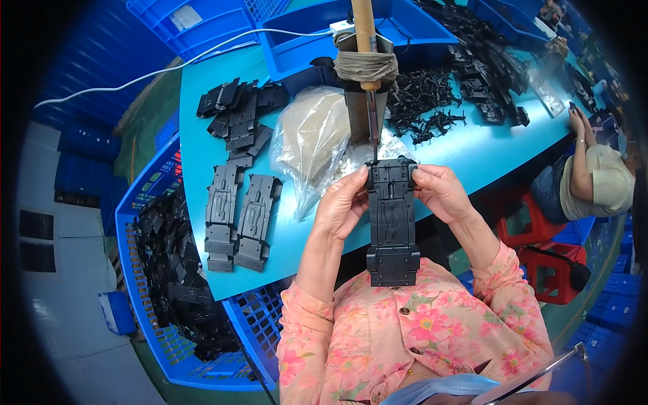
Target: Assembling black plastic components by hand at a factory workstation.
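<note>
Between my two hands is a black plastic chassis plate (393,223), long and flat with moulded ribs and small holes. My left hand (343,202) pinches its far left corner and my right hand (443,193) pinches the far right corner. A wooden-handled tool (365,30) with a thin metal shaft points down at the plate's far end. Grey cloth (366,66) binds it to a metal bracket (366,111). Whether the tip touches the plate, I cannot tell. Beyond my left hand lies a clear plastic bag (312,128) with pale brown contents.
More chassis plates (237,212) lie at the left of the teal table (297,253). Small black parts (422,101) are heaped beyond my right hand. A blue crate (145,297) full of black plates stands at left. A person (587,172) sits at right near red stools (550,270).
</note>
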Tool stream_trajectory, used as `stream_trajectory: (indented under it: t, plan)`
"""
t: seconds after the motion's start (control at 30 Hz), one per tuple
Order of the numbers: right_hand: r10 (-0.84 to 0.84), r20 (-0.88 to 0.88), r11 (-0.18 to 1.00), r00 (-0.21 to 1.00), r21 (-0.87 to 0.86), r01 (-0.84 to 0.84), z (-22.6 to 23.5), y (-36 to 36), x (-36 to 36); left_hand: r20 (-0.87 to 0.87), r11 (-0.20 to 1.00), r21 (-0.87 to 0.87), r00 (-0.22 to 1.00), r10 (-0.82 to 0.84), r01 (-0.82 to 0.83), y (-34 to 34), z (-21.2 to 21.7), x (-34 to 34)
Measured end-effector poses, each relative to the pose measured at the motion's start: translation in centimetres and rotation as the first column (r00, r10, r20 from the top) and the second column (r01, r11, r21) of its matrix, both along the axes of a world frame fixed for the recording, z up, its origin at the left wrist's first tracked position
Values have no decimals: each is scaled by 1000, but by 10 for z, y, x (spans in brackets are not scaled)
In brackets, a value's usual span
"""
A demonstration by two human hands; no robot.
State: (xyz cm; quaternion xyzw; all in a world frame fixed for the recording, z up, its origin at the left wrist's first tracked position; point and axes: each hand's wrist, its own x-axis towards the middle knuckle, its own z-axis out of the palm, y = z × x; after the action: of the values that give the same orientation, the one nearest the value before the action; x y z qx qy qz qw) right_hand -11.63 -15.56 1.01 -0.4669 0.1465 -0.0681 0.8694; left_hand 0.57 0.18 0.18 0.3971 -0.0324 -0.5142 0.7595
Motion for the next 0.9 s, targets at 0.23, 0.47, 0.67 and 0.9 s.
stream_trajectory:
  t: [0.23,0.47,0.67,0.9]
  plan:
    - [6,4,1000,1000,-14,-6,-2,-2,0,2,1000,-4,1000,0,0,-1,2,1]
    - [12,-3,1000,1000,-10,-12,-3,-3,0,8,1000,5,1000,5,-5,-1,2,1]
    - [-1,-6,1000,1000,-10,1,-2,-2,0,5,1000,4,1000,11,-11,-1,1,1]
    - [2,-15,999,1000,42,-1,-7,-4,0,15,1000,27,1000,15,-16,-2,2,1]
